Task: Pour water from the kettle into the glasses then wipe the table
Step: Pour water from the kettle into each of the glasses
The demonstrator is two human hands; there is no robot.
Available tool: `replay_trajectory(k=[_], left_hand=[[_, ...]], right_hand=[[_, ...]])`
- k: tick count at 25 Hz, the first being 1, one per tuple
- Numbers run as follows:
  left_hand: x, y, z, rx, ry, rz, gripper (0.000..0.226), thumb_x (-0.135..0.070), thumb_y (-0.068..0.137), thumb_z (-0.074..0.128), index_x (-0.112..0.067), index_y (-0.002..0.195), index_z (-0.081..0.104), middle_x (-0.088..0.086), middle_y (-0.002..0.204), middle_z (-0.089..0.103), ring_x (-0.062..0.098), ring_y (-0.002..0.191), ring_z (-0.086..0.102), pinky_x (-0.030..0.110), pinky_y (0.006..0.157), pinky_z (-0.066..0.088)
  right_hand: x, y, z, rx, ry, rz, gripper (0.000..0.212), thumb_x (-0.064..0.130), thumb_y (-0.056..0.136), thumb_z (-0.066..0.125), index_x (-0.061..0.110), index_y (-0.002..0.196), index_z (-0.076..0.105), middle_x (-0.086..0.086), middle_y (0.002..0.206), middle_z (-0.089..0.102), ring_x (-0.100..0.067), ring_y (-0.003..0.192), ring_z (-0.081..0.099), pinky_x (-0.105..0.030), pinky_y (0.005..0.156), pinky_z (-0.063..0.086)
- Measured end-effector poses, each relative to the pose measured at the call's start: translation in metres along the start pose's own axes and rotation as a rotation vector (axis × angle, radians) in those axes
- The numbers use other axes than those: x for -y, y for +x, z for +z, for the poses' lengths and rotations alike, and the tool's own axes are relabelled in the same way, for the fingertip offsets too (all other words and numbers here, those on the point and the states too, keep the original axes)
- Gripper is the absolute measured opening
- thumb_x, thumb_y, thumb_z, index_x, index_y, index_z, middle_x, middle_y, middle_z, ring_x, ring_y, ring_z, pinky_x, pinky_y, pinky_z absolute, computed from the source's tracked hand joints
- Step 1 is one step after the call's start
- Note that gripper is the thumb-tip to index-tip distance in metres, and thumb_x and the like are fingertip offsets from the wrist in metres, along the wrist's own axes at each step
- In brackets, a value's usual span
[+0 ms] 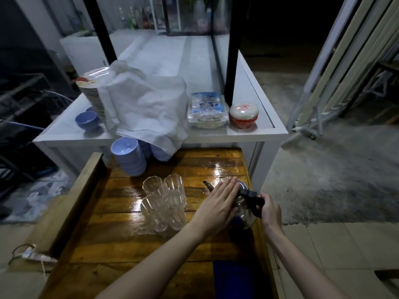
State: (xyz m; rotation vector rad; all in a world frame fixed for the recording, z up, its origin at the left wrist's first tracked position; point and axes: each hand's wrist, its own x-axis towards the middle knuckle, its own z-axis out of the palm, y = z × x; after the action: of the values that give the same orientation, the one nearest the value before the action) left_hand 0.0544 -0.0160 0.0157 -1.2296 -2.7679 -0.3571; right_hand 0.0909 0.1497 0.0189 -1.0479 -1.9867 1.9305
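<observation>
Kettle [245, 214]: shiny steel, black handle, thin spout, tilted toward clear glasses [165, 201].

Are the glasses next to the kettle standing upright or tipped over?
Upright. The four glasses stand clustered on the wooden table, open mouths up, left of the kettle.

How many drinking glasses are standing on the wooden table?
4, clustered left of the kettle: far-left glass, far-right glass, near-left glass, near-right glass. None seems hidden.
</observation>
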Motion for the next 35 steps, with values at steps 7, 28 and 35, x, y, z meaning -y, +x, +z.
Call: replay_trajectory(k=[7, 28, 35], left_hand=[[0.003, -0.042, -0.034, -0.109, -0.131, -0.083, 0.062, -0.040, 0.104, 0.027, -0.013, 0.154, 0.002, 0.003, 0.162, -0.005, 0.013, 0.150, -0.010, 0.032, 0.121, -0.008], [0.009, -0.084, -0.050, -0.128, -0.411, -0.168, 0.064, -0.033, 0.104, 0.030, -0.015, 0.154, -0.006, -0.003, 0.161, -0.015, 0.008, 0.148, -0.016, 0.023, 0.120, -0.010], [0.009, -0.082, -0.055, -0.127, -0.480, -0.171, 0.062, -0.031, 0.105, 0.028, -0.015, 0.154, -0.006, -0.001, 0.161, -0.014, 0.008, 0.149, -0.015, 0.025, 0.121, -0.007]], right_hand=[[0.029, -0.038, 0.022, 0.048, -0.078, -0.100, 0.032, 0.036, 0.096, 0.045, 0.013, 0.085, 0.063, -0.005, 0.085, 0.064, -0.018, 0.083, 0.060, -0.033, 0.066, 0.045], [0.057, -0.083, 0.045, 0.047, -0.457, -0.384, 0.040, 0.020, 0.099, 0.042, -0.007, 0.089, 0.070, -0.022, 0.080, 0.065, -0.021, 0.066, 0.052, -0.029, 0.056, 0.039], [0.072, -0.081, 0.044, 0.103, -0.527, -0.445, 0.042, 0.021, 0.099, 0.040, 0.003, 0.067, 0.060, -0.010, 0.065, 0.055, -0.020, 0.060, 0.048, -0.030, 0.053, 0.034]])
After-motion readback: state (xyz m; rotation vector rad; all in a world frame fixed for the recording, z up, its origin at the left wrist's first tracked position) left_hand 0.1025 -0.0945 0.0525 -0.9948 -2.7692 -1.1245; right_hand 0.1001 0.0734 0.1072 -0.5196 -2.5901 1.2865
